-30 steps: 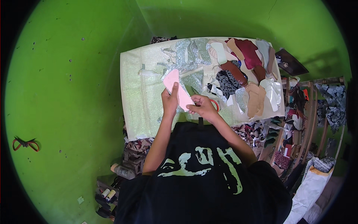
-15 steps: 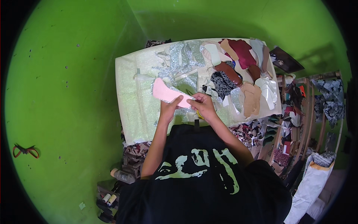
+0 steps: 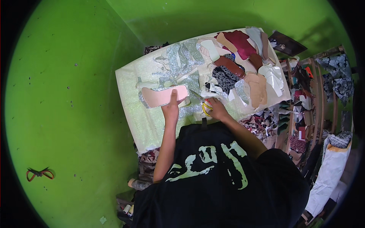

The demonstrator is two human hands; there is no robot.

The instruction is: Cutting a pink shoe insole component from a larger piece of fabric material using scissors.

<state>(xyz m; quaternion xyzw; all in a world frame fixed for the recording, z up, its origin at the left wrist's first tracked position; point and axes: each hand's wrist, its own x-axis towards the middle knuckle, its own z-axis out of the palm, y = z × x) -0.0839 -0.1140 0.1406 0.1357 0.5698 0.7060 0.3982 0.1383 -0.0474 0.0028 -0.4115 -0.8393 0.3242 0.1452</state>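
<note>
A pink insole-shaped piece (image 3: 161,96) lies over a silvery glitter sheet (image 3: 142,101), whose edge shows around it. My left hand (image 3: 171,110) is closed on both near their right part, thumb on top of the pink face. To the right, my right hand (image 3: 217,110) has its fingers closed at the handles of a pair of scissors (image 3: 206,107) with yellow and red grips. The dark blades point away and to the left, over the glittery material. Part of the handles is hidden by the fingers.
The tilted pale work board (image 3: 129,114) carries glitter scraps (image 3: 186,55), brown pieces (image 3: 230,66), a tan piece (image 3: 255,89), white pieces (image 3: 272,78) and a maroon piece (image 3: 241,41). Wooden racks (image 3: 317,95) with fabric stand at the right. A green wall (image 3: 76,76) rises at the left.
My right hand has left the pink piece and moved onto the scissors. With my left hand, the pink piece has turned flatter and shifted left. The whole view has tilted somewhat.
</note>
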